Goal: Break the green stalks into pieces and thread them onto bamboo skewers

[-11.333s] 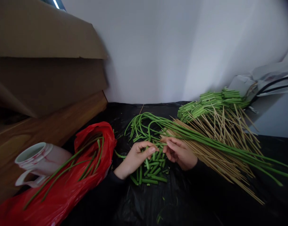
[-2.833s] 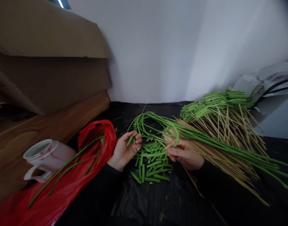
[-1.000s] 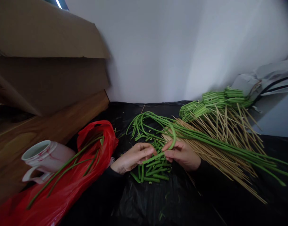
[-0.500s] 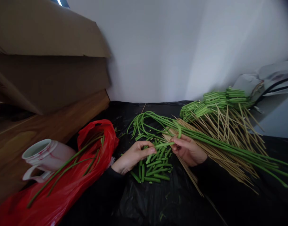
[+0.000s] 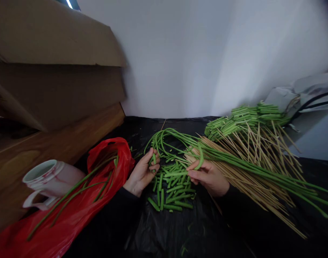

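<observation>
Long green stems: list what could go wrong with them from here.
The short piece in the partly open left hand might slip onto the pile of short pieces nearby.
The curved stem in the right hand could snap where it bends.
The long green stems lie across loose bamboo skewers, so pulling one may drag skewers along.

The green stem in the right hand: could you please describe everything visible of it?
The stem looks like a plant stalk: green, slender, round, smooth. The right hand pinches it; one part curves upward, another points left over the short pieces. Where its upper end lies is hard to make out.
</observation>
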`<control>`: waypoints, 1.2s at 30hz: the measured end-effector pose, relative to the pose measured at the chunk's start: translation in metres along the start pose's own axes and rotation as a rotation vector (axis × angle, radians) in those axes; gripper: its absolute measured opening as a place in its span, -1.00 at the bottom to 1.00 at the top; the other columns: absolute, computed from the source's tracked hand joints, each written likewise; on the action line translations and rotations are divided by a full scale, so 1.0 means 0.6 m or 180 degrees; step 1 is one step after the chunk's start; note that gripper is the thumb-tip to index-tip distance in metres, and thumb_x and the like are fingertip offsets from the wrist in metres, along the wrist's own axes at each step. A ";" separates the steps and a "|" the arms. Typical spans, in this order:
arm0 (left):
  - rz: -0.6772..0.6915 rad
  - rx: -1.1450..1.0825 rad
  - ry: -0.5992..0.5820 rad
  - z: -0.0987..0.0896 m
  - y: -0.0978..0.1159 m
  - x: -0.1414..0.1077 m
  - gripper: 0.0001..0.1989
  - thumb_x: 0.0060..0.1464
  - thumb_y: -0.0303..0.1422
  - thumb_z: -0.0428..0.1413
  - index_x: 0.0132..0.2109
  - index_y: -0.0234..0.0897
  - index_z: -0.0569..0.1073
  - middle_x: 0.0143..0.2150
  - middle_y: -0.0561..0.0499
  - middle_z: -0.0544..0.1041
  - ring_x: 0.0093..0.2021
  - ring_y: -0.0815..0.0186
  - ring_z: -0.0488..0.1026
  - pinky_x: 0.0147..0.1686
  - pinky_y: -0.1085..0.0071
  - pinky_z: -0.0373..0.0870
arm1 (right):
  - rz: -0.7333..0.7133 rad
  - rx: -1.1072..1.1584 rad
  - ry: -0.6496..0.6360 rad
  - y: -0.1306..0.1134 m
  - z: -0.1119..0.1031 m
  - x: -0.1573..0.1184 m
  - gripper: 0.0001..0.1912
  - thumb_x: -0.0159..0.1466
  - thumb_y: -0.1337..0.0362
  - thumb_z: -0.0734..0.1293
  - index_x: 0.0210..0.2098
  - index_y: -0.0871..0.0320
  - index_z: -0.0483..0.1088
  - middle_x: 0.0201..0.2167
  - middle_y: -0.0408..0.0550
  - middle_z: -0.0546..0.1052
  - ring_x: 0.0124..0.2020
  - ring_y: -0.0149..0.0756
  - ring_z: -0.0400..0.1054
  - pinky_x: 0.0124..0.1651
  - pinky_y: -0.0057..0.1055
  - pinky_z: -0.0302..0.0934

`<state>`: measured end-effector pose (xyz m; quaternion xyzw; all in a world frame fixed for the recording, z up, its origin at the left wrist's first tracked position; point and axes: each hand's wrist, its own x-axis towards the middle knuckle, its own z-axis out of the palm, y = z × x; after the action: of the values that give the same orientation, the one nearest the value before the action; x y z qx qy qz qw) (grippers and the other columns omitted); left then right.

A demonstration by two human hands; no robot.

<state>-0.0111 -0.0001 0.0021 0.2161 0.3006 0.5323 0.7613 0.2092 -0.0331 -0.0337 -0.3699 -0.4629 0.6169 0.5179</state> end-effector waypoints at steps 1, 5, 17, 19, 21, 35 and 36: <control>-0.0133 -0.0137 -0.0002 -0.001 0.005 0.000 -0.85 0.23 -0.42 0.09 -0.32 -0.37 0.37 -0.43 0.09 0.28 -0.57 0.57 0.17 -0.69 0.73 0.05 | -0.0007 -0.0001 -0.0039 0.000 0.001 -0.001 -0.73 -0.03 0.15 0.58 -0.45 0.18 0.53 -0.66 -0.20 0.44 -0.63 -0.44 0.28 -0.57 -0.45 0.16; -0.0675 -0.0046 -0.0410 -0.002 0.004 -0.003 -0.80 0.26 -0.36 0.01 -0.32 -0.37 0.38 -0.44 0.07 0.28 -0.62 0.57 0.11 -0.71 0.69 0.01 | 0.0026 0.0046 -0.0222 -0.006 0.003 -0.005 -0.74 -0.02 0.15 0.58 -0.44 0.16 0.53 -0.65 -0.19 0.44 -0.61 -0.44 0.28 -0.55 -0.45 0.17; -0.0591 0.3264 -0.1244 0.016 -0.026 -0.036 -0.68 -0.09 -0.17 0.34 -0.30 -0.36 0.57 -0.46 0.06 0.45 -0.50 0.47 0.23 -0.50 0.54 0.13 | 0.0020 -0.0158 -0.0621 -0.013 0.005 -0.011 -0.78 -0.01 0.18 0.58 -0.42 0.13 0.57 -0.49 -0.13 0.50 -0.56 -0.44 0.31 -0.48 -0.42 0.21; -0.0490 0.3312 -0.1275 0.013 -0.028 -0.032 -0.69 -0.09 -0.17 0.35 -0.34 -0.35 0.56 -0.44 0.05 0.48 -0.44 0.43 0.29 -0.43 0.51 0.20 | 0.0085 0.0129 -0.0529 -0.022 0.004 -0.010 -0.76 -0.02 0.15 0.58 -0.45 0.13 0.56 -0.48 -0.14 0.49 -0.56 -0.45 0.30 -0.49 -0.44 0.18; -0.0460 0.3210 -0.1166 0.011 -0.029 -0.028 -0.67 -0.10 -0.15 0.35 -0.36 -0.35 0.54 -0.48 0.07 0.45 -0.48 0.45 0.26 -0.47 0.52 0.15 | 0.0165 0.0487 -0.0298 -0.031 -0.001 -0.008 -0.74 -0.02 0.13 0.58 -0.46 0.14 0.55 -0.51 -0.15 0.46 -0.56 -0.46 0.28 -0.50 -0.46 0.16; -0.0268 0.0835 -0.0683 0.001 -0.011 -0.015 -0.78 0.05 -0.34 0.28 -0.36 -0.39 0.43 -0.59 0.22 0.10 -0.64 0.58 -0.08 -0.68 0.64 -0.14 | 0.0148 0.0522 -0.0181 -0.012 0.000 -0.002 -0.74 -0.08 0.22 0.60 -0.43 0.15 0.54 -0.60 -0.19 0.45 -0.59 -0.46 0.28 -0.53 -0.47 0.13; -0.0286 0.0526 -0.0652 0.000 -0.005 -0.013 -0.80 0.07 -0.36 0.26 -0.37 -0.39 0.41 -0.56 0.20 0.13 -0.62 0.58 -0.04 -0.68 0.66 -0.11 | 0.0137 0.0515 -0.0181 -0.012 -0.001 -0.002 -0.73 -0.08 0.21 0.61 -0.44 0.15 0.54 -0.60 -0.19 0.45 -0.60 -0.47 0.28 -0.53 -0.48 0.12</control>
<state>-0.0110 -0.0087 0.0021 0.3176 0.2735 0.4463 0.7906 0.2120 -0.0341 -0.0269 -0.3190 -0.4181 0.6736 0.5194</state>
